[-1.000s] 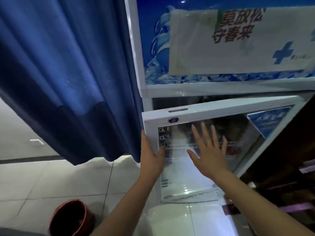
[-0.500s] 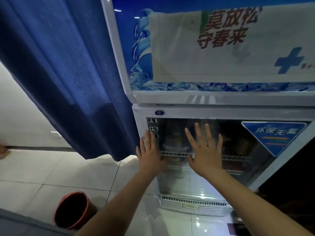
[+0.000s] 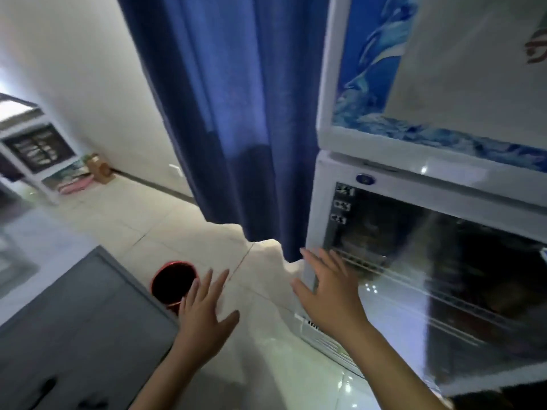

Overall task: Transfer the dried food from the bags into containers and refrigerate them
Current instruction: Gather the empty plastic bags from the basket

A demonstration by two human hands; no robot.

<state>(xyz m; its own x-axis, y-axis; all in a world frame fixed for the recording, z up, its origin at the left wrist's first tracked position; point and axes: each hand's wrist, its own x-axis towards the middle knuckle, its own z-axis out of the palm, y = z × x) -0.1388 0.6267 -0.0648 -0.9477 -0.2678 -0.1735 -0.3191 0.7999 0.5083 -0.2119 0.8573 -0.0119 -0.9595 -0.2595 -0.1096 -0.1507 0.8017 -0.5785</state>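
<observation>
So the glass door (image 3: 438, 279) of the lower fridge (image 3: 331, 173) sits flush in its white frame, no gap showing along the left edge or the top. Behind the glass it's dark and reflective, I can make out wire shelves (image 3: 414, 288) and some blurry shapes on them, but can't tell whether those are the containers or not. No bags anywhere in view.

Right hand (image 3: 328, 291) is out in front of the door's lower left corner, fingers straight and fanned apart, holding nothing. Whether the fingertips actually touch the frame or just float in front of it, I can't tell, it's blurry. Left hand (image 3: 207, 315) is well off to the left over the floor tiles (image 3: 266, 380), also spread flat with the thumb stuck out, nothing in it.

Room-wise: a blue curtain (image 3: 236, 113) hangs right against the fridge's left side, its hem just above the floor. A red bucket (image 3: 173, 285) stands on the tiles just beyond the left hand's fingertips, tucked against the corner of a grey surface (image 3: 83, 335) that fills the lower left. Between the bucket and the fridge there's a strip of bare tile. Far left along the white wall (image 3: 88, 69) sits a low white shelf unit (image 3: 38, 155).
</observation>
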